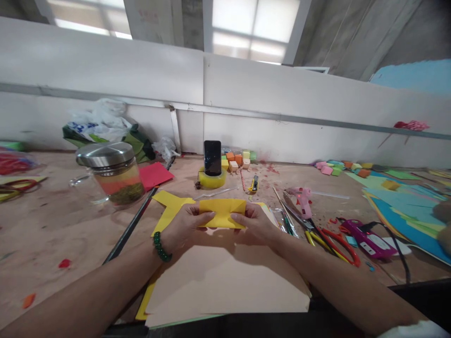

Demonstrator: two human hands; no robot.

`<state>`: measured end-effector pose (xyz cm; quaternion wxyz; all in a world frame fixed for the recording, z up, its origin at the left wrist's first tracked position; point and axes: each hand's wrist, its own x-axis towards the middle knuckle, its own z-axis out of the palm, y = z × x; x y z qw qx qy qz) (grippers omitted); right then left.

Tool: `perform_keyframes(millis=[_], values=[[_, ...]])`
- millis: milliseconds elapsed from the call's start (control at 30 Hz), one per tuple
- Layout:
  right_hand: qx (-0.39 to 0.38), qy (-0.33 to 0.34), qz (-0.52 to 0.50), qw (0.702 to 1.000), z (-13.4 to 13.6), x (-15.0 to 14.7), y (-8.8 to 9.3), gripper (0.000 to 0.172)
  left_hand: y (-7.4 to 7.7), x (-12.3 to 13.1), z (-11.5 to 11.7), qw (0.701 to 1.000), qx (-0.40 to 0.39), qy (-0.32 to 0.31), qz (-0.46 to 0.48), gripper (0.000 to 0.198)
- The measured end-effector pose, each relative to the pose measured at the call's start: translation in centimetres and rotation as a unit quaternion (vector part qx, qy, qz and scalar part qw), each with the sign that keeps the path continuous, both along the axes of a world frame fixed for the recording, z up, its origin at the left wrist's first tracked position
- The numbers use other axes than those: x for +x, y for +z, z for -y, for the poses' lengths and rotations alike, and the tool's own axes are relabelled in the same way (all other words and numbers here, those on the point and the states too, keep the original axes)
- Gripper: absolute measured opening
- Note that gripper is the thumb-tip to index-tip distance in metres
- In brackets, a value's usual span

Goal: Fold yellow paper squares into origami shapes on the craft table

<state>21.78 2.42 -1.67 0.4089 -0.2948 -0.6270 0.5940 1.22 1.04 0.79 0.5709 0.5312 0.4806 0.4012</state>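
Observation:
Between both hands a folded piece of yellow paper (pixel 222 213) is stretched level above a stack of pale peach paper sheets (pixel 229 281). My left hand (pixel 186 219) pinches its left end, thumb in front and fingers behind. At the right end my right hand (pixel 255 219) grips it the same way. A green bead bracelet (pixel 162 247) circles the left wrist. Just behind the left hand lies a larger yellow paper cutout (pixel 171 206). The fingers behind the folded paper are mostly hidden.
Left stands a lidded glass tea mug (pixel 118 176). A phone (pixel 213 157) rests upright in a yellow tape roll (pixel 211 179). A box cutter (pixel 253 184), pink glue gun (pixel 303 199), scissors (pixel 340 246) and purple device (pixel 369 238) lie right. Small paper cubes (pixel 236 159) sit behind.

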Motion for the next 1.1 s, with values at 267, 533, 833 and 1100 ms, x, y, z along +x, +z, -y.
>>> perform_keyframes(millis=[267,533,833,1100], values=[[-0.038,-0.024,-0.008,0.999,-0.4,0.0,-0.5,0.033,-0.5,-0.1,-0.2,0.999,-0.029,-0.014,0.037,0.035],[-0.075,-0.042,-0.025,0.996,-0.6,0.1,-0.6,0.029,-0.2,-0.1,-0.2,0.997,-0.041,-0.005,0.059,0.028],[-0.013,-0.069,0.001,0.998,-0.8,0.0,-0.9,0.032,0.6,-0.3,-0.4,0.987,-0.117,-0.001,0.115,0.019],[0.017,-0.046,0.041,0.998,-0.5,0.3,-0.7,0.027,0.4,-0.5,0.0,0.995,-0.069,-0.074,0.000,0.038]])
